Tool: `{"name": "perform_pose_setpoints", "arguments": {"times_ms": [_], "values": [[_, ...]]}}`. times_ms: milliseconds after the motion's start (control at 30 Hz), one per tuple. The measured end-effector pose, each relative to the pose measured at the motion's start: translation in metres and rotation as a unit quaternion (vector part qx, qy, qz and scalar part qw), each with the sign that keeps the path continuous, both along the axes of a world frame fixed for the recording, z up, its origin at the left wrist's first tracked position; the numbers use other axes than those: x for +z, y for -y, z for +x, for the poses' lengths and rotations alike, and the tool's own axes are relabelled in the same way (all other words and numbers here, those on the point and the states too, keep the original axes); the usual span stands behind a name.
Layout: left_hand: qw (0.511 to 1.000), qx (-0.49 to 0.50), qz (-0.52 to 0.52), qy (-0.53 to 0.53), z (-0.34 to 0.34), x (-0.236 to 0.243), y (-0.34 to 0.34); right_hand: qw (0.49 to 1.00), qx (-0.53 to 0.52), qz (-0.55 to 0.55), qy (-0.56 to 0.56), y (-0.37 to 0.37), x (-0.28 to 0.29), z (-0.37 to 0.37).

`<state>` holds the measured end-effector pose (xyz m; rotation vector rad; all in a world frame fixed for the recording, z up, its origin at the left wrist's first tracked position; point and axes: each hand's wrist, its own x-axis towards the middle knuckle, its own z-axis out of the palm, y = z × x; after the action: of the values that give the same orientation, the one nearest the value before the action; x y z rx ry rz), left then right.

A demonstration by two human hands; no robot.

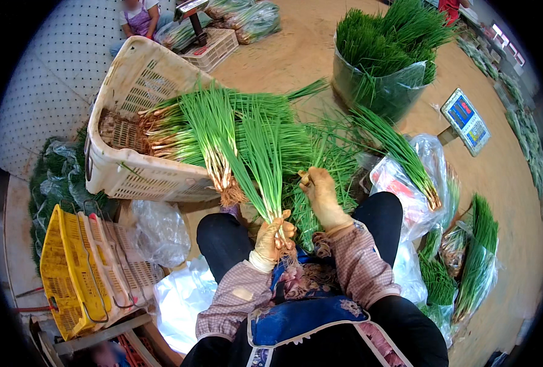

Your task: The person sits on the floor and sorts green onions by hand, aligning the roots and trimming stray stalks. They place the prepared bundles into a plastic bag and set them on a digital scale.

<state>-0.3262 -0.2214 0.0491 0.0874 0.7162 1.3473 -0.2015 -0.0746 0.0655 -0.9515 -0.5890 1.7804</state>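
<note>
My gloved left hand point(274, 241) is closed round the white root ends of a green onion bunch point(265, 177), its leaves pointing up and away from me. My gloved right hand point(317, 192) is closed at the right of that bunch, pinching a small yellowish bit too unclear to name. Beneath it lie loose green leaves point(329, 147). A white plastic basket point(134, 171) at the upper left is piled with onion bunches point(180, 116), roots to the left. Another bunch point(216, 165) leans over its front, roots down.
Around me are a bag of tall greens point(381, 92), a scale display point(464, 121), bagged bunches point(473, 257), plastic bags point(180, 306), and stacked yellow and pale crates point(70, 275). A seated person point(137, 21) is beyond the basket, near bagged greens point(250, 21).
</note>
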Motion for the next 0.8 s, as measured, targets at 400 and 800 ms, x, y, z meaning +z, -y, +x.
{"name": "perform_pose_setpoints", "arguments": {"times_ms": [400, 800], "values": [[0.997, 0.033, 0.008, 0.076, 0.01, 0.007, -0.004, 0.958, 0.221, -0.143, 0.116, 0.033, 0.019, -0.016], [0.998, 0.041, -0.047, 0.0, 0.011, -0.038, -0.006, 0.741, 0.1, 0.35, 0.564, 0.019, -0.007, -0.021]]}}
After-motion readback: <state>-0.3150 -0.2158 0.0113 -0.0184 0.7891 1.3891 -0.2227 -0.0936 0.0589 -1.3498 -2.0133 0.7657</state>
